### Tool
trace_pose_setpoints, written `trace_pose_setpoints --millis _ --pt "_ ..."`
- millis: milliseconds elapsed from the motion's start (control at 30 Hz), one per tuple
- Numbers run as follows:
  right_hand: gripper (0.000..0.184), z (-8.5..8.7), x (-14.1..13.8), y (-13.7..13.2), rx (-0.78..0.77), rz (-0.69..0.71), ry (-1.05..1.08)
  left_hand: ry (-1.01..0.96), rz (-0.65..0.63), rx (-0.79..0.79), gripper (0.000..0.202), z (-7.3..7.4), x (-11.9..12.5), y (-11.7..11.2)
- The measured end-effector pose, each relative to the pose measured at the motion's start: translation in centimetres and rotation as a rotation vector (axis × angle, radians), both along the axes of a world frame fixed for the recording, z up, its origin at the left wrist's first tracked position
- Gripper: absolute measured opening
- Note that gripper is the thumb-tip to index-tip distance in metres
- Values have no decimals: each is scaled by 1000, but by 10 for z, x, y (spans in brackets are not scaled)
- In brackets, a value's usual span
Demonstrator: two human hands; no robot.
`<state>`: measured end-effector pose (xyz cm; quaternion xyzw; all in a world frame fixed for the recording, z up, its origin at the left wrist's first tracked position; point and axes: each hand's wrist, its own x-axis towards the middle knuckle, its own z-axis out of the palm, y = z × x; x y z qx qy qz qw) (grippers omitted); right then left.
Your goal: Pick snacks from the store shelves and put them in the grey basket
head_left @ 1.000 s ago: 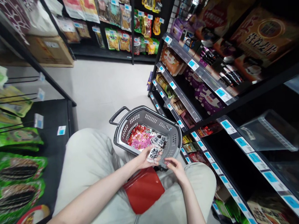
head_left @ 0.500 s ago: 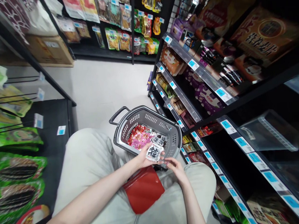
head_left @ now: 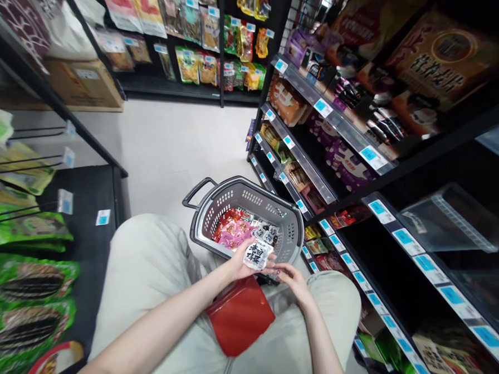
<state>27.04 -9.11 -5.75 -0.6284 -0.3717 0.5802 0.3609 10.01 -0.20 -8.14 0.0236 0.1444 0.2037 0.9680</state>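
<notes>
My left hand (head_left: 239,264) is closed on a small white snack packet (head_left: 258,254) with black characters, its printed face turned up. The packet is over the near rim of a grey shopping basket (head_left: 291,221). My right hand (head_left: 293,280) is beside it, fingers stretched toward the left fingertips and holding nothing; whether the fingertips touch, I cannot tell. Inside the basket lie red packets (head_left: 229,217), pink packets (head_left: 235,232) and small silvery-white packets with black print (head_left: 265,232). A red, smooth-sided object (head_left: 240,317) rests between my legs below my hands.
Shelves with price tags (head_left: 323,108) run along my right, bearing bagged goods and a clear plastic bin (head_left: 452,221). At left, green seed bags (head_left: 29,285) lie on a black shelf. Hanging snack bags (head_left: 193,22) line the far rack. Grey floor (head_left: 159,141) shows beyond the basket.
The white packet has tilted slightly in my left hand. Otherwise both hands and the basket stay practically where they were.
</notes>
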Motion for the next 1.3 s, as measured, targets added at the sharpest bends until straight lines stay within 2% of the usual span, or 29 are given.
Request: trace_pose_setpoints --millis 433,700,833,1000,1167,1300 --pt "35 -2 -1 1 -26 11 -6 49 2 8 61 0 0 1" --pt "38 -2 -1 1 -51 5 -8 96 -8 35 59 5 -1 2" --pt "37 -2 -1 1 -59 0 -3 220 -23 200 50 0 1 2" --pt "37 -3 1 2 -62 -16 -1 417 -75 372 36 -18 11 -8" --pt "39 -9 3 1 -67 -30 0 640 -100 666 51 -34 12 -16" --pt "39 -14 0 -1 -83 -17 -1 721 -148 885 60 -36 7 -16"
